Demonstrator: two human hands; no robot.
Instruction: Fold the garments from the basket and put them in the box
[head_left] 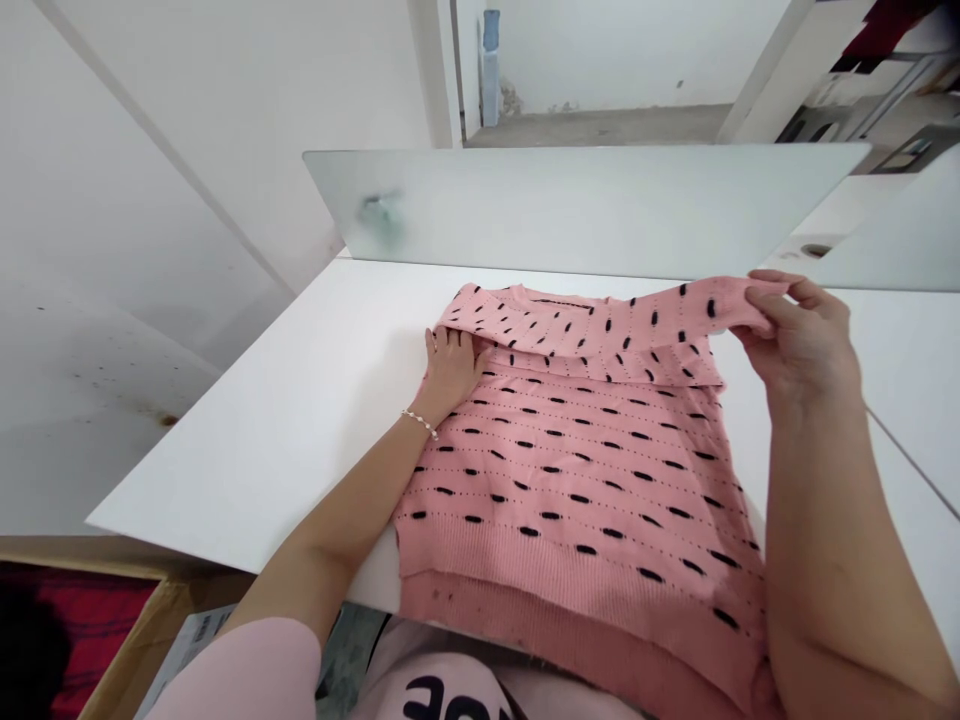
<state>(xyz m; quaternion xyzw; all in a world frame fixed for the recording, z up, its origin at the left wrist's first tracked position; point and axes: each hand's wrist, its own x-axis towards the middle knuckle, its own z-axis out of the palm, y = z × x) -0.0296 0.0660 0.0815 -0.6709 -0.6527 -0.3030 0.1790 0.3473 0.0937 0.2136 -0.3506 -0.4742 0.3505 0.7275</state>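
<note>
A pink knit sweater with rows of black dashes lies flat on a white table, its ribbed hem toward me. A wide fold of the knit lies across its upper part. My left hand rests flat on the far left of the sweater, fingers together and not gripping, with a thin bracelet on the wrist. My right hand pinches the far right end of the folded knit, lifting it slightly off the table.
A frosted glass panel stands along the table's far edge. A cardboard box holding red fabric sits below the near left table edge. My pink sleeve and printed top fill the bottom of the view.
</note>
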